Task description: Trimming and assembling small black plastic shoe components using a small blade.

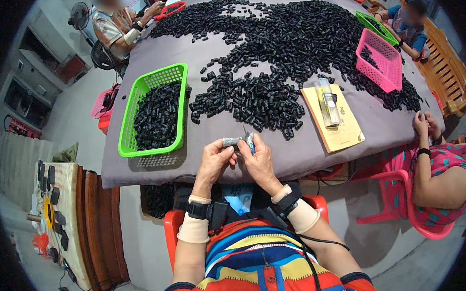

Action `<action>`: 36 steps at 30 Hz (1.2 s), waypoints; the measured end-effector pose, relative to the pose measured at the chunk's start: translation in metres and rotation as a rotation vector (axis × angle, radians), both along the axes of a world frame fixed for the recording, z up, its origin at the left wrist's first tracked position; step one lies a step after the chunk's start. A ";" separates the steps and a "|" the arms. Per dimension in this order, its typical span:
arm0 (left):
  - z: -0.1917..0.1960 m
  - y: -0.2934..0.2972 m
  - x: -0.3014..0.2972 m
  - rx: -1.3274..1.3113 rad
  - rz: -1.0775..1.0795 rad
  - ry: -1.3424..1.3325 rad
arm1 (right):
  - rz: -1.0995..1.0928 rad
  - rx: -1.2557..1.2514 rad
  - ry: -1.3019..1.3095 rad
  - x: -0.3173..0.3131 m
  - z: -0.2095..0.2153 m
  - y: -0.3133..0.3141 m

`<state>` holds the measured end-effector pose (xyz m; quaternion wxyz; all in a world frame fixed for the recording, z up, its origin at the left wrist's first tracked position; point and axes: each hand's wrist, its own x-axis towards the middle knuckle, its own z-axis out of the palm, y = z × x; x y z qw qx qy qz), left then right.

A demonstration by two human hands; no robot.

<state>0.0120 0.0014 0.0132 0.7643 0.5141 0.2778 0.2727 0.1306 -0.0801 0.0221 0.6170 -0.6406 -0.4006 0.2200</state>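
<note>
My left hand [214, 158] is closed on a short dark cylindrical piece [232, 142], pinched between thumb and fingers above the near table edge. Beside it, my right hand [258, 161] grips a small tool with a blue handle [251, 143] and a thin dark tip. That tip is close to the piece; whether they touch I cannot tell. Just beyond my hands lies a heap of similar black cylindrical pieces [256, 100]. To the left stands a bright green basket [181, 111] holding many of them.
A yellow notebook [344, 136] with a clear plastic case [329, 106] lies to the right. A pink basket [389, 74] and another green basket [363, 18] sit at the far right among the pieces. Other people work around the table [204, 139]. Cables hang near its front edge.
</note>
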 end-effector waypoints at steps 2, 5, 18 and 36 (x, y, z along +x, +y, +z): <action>0.000 0.000 0.000 -0.002 -0.006 -0.011 | -0.046 0.025 -0.064 -0.001 -0.007 0.004; 0.002 -0.002 -0.001 -0.018 0.009 -0.031 | -0.057 0.045 -0.168 0.000 -0.010 0.004; -0.003 -0.004 0.006 -0.053 0.057 -0.053 | -0.037 0.046 -0.077 -0.003 -0.012 0.003; 0.003 -0.002 0.003 -0.198 0.151 -0.285 | 0.127 0.017 0.022 0.002 -0.004 -0.002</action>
